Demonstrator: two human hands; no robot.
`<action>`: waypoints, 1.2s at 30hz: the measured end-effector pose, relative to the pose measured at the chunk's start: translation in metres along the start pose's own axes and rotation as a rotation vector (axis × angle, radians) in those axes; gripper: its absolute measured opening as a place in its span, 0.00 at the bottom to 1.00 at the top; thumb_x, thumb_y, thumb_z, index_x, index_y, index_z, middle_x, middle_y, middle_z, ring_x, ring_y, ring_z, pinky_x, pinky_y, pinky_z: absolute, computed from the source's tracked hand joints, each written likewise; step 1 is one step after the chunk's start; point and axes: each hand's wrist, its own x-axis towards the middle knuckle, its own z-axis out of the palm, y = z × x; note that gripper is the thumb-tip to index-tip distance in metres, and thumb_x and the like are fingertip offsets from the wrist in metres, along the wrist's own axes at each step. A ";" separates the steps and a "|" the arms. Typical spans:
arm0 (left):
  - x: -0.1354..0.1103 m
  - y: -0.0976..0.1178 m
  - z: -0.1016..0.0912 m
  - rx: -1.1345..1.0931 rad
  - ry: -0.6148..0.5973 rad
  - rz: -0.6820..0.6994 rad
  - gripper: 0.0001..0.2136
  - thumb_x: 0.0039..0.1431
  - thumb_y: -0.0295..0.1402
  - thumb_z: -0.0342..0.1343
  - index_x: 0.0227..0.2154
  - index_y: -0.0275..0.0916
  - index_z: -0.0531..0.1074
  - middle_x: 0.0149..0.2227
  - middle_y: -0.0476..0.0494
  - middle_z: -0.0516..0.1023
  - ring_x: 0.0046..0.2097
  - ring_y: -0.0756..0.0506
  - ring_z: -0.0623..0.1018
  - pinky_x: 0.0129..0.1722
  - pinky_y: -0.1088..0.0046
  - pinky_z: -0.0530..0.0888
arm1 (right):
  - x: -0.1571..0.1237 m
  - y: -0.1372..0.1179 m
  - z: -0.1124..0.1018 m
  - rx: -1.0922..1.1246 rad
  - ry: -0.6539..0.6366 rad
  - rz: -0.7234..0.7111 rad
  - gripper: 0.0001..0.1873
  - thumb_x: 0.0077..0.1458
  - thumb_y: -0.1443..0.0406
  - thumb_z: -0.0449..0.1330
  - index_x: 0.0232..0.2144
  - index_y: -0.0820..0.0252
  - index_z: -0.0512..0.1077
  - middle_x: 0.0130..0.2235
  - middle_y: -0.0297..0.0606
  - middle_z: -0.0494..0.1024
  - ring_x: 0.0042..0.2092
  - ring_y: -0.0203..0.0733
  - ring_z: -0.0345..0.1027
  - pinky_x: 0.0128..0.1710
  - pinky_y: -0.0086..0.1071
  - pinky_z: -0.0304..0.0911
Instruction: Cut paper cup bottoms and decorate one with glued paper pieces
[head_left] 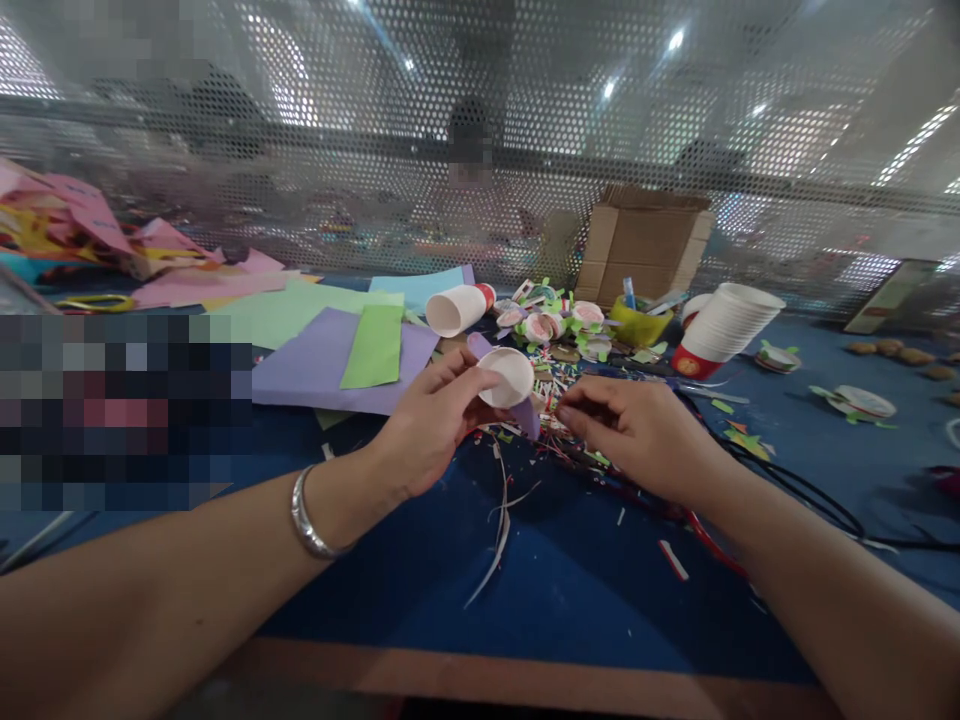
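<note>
My left hand [439, 420] is closed around a small white paper cup [508, 376] wrapped in a strip of purple paper [525, 415], its open mouth turned toward me. A silver bangle [307, 515] sits on that wrist. My right hand [637, 430] rests just right of the cup with its fingers curled low over a pile of paper scraps [559, 400]; whether it pinches anything is hidden.
Purple, green and blue paper sheets [330, 360] lie at the left. A tipped cup [457, 308], finished cup flowers [551, 325], a yellow bowl [637, 325], a stack of cups [720, 330] and a cardboard box [645, 240] stand behind. A black cable [795, 480] runs right. Perforated screen at the back.
</note>
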 end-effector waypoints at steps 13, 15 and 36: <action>-0.007 0.003 0.007 -0.076 -0.047 0.052 0.14 0.55 0.25 0.66 0.44 0.35 0.72 0.41 0.43 0.81 0.43 0.46 0.79 0.43 0.69 0.79 | 0.000 -0.009 0.003 0.395 -0.041 -0.014 0.20 0.68 0.53 0.57 0.27 0.58 0.71 0.27 0.29 0.75 0.25 0.31 0.71 0.28 0.27 0.63; -0.006 0.003 0.008 -0.079 -0.048 0.053 0.14 0.55 0.24 0.66 0.44 0.35 0.72 0.41 0.43 0.81 0.42 0.47 0.79 0.43 0.69 0.79 | 0.001 -0.009 0.004 0.408 -0.050 -0.014 0.19 0.68 0.54 0.57 0.28 0.58 0.72 0.27 0.29 0.76 0.25 0.30 0.72 0.27 0.26 0.64; -0.008 0.001 0.009 0.004 -0.014 -0.043 0.13 0.51 0.32 0.70 0.39 0.36 0.77 0.40 0.43 0.82 0.40 0.46 0.79 0.39 0.70 0.77 | -0.002 -0.007 0.006 0.382 -0.029 0.048 0.13 0.66 0.58 0.57 0.31 0.58 0.72 0.28 0.30 0.74 0.26 0.34 0.71 0.28 0.30 0.64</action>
